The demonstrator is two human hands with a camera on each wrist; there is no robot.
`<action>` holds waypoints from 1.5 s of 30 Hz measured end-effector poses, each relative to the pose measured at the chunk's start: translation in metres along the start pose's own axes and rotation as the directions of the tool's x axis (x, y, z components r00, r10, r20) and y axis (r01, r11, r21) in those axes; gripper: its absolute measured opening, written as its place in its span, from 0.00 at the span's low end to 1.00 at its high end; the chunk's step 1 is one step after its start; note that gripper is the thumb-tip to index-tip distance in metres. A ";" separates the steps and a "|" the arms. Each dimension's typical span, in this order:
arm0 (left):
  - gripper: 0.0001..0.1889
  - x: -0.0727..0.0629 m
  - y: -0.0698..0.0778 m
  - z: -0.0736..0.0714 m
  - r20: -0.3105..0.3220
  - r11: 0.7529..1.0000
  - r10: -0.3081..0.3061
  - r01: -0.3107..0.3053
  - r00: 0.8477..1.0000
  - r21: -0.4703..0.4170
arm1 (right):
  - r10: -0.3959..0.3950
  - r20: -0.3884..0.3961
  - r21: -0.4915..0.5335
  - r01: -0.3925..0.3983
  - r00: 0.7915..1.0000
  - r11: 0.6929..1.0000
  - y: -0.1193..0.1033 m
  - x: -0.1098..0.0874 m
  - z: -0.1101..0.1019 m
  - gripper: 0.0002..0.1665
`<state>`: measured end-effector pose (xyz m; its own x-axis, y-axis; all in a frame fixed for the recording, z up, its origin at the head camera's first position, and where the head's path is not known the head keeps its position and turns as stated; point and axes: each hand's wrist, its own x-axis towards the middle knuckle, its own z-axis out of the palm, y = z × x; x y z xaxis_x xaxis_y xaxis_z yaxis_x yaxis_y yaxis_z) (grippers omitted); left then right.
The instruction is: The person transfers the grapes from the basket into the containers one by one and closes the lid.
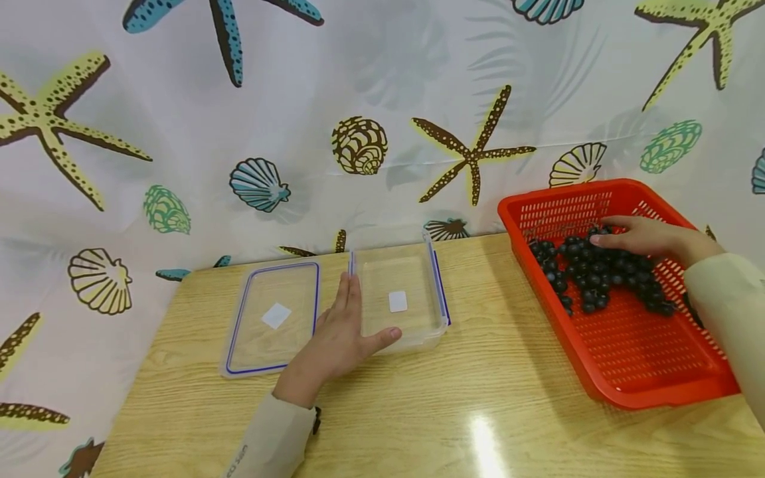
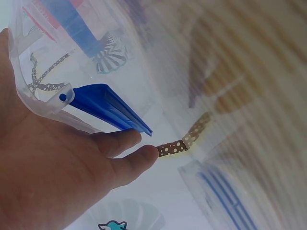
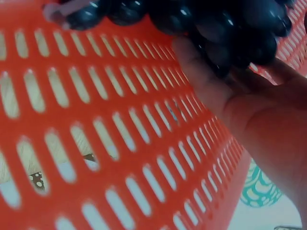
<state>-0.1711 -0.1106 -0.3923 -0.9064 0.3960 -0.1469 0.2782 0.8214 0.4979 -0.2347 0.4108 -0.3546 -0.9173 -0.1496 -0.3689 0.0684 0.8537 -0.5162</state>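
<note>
My left hand rests against the near left side of a clear plastic food container, its fingers straight and the thumb along the front rim. In the left wrist view the fingers lie beside the container's blue clip. Inside a red plastic basket, my right hand grips a bunch of dark grapes. The right wrist view shows the grapes against the hand, with part of the fingers hidden behind them.
A clear lid with a blue seal lies left of the container on the wooden table. More grapes lie along the basket's left side. A cloth printed with shells and starfish hangs behind the table.
</note>
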 end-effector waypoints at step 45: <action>0.62 0.002 0.000 0.002 -0.006 1.000 -0.015 0.015 1.000 -0.016 | 0.074 -0.068 -0.207 -0.087 0.995 0.975 -0.012 0.024 0.026 0.38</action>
<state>-0.1719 -0.1090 -0.3940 -0.9122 0.3814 -0.1493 0.2596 0.8203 0.5096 -0.2473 0.3846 -0.3771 -0.9343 -0.0515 -0.3528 0.0652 0.9481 -0.3112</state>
